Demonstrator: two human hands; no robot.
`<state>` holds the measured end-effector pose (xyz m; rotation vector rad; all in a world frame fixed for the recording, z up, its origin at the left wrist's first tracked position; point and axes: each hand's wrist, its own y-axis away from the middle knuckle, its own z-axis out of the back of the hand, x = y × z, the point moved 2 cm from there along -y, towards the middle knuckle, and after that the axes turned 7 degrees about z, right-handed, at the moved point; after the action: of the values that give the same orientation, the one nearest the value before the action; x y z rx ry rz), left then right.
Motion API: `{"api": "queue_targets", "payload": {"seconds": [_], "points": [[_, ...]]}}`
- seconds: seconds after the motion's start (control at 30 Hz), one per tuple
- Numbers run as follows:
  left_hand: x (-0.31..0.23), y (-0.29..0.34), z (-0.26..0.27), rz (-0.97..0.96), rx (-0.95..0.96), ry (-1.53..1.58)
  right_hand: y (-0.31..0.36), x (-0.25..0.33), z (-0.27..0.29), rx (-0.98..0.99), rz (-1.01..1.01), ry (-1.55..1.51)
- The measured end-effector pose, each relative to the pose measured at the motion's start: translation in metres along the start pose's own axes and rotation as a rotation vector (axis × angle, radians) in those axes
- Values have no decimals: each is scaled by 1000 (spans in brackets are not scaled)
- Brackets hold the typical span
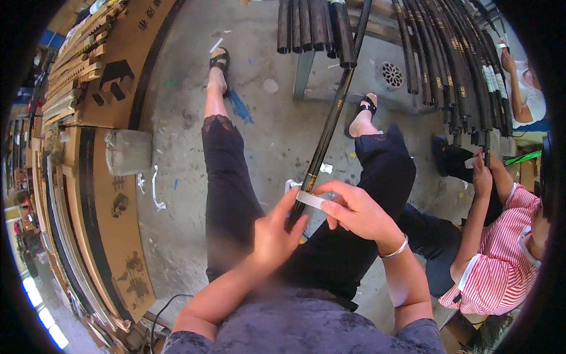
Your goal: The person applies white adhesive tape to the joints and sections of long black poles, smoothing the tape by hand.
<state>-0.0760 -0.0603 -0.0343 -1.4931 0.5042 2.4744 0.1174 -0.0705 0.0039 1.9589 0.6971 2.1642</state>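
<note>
A long black pole (331, 127) with gold markings slants down from the far side to between my knees. My left hand (272, 236) is closed round its near end, thumb on one side and fingers on the other. A short white strip (311, 199), which looks like tape or paper, crosses the pole just above my left thumb. My right hand (359, 213) pinches the strip's right end between thumb and fingers. Whether the strip sticks to the pole, I cannot tell. The pole's lowest tip is hidden by my left hand.
Several black tubes (306, 26) rest ahead, and more black poles (448, 65) lie in a row at the right. A co-worker in a striped shirt (498, 253) sits close on my right. Cardboard boxes (112, 218) and wooden strips (71, 74) line the left side.
</note>
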Motion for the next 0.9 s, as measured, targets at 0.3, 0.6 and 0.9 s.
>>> {"api": "queue_targets", "payload": {"seconds": [0.3,0.6,0.9], "points": [[6,-6,4,-154,-44,-70,25,14,-11,-155,79,136],[4,-7,3,-64,38,-99,24,9,-11,-186,63,91],[8,-2,-2,200,103,63,23,4,-9,-173,39,86]]}}
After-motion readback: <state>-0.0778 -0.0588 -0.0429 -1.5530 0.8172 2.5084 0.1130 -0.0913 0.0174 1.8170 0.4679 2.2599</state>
